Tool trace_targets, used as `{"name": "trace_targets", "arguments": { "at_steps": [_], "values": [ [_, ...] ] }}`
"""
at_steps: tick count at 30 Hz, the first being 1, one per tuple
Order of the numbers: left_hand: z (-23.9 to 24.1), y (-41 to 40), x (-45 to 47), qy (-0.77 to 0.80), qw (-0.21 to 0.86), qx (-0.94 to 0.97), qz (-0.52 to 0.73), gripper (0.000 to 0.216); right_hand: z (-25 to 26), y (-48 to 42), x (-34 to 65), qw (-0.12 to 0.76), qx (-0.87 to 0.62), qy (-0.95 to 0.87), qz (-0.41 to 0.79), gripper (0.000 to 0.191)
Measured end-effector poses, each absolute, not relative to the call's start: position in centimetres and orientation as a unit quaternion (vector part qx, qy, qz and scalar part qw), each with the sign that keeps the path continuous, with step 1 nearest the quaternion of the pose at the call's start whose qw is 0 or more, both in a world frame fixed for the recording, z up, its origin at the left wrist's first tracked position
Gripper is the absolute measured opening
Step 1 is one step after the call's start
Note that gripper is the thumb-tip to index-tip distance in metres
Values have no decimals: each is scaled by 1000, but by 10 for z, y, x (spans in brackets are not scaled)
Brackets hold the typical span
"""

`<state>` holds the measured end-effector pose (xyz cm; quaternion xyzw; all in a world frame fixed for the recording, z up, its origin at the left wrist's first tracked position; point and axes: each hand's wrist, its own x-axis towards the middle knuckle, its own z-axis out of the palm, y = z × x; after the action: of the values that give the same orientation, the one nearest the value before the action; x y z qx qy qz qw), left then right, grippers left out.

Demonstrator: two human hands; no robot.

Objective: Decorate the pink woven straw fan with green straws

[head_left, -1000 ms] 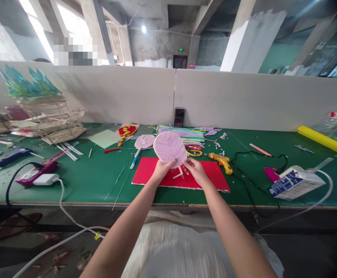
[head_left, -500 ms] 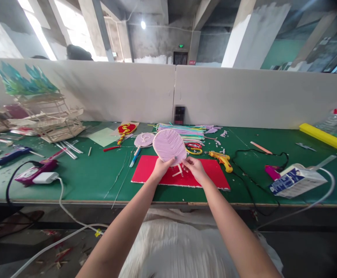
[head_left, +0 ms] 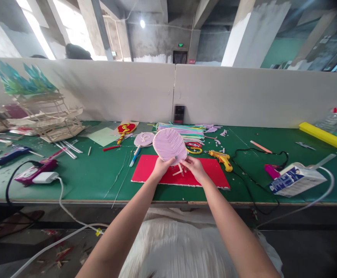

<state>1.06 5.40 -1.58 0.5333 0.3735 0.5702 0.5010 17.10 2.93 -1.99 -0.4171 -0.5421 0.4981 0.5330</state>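
A pale purple fan-shaped panel (head_left: 170,144), ribbed with strips and edged in a lighter cord, is held up over a red board (head_left: 209,173). My left hand (head_left: 163,166) grips its lower left edge, thumb across the front. At the lower right edge, my right hand (head_left: 194,166) pinches the rim between thumb and fingers. Small cream sticks (head_left: 178,170) show on the board below the panel. Just behind lies a smaller purple round fan (head_left: 144,139) with a cream curl on it.
Coloured strips (head_left: 194,133) lie behind, with red-and-yellow scissors (head_left: 194,148). A yellow glue gun (head_left: 223,160) and its black cord sit right, near a milk carton (head_left: 297,180). On the left are a stick-built model (head_left: 55,119) and a purple power strip (head_left: 37,172). A partition (head_left: 229,96) stands behind.
Both hands and the fan-shaped panel stay almost in place. The right fingers have drawn in slightly against the panel's lower edge.
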Motion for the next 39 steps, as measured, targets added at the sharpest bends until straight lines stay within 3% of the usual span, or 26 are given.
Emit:
{"name": "trace_targets", "arguments": {
  "at_steps": [39],
  "values": [
    [-8, 51, 9, 392, 489, 519, 581, 55, -19, 29, 176, 535, -444, -549, 464, 31]
  ]
}}
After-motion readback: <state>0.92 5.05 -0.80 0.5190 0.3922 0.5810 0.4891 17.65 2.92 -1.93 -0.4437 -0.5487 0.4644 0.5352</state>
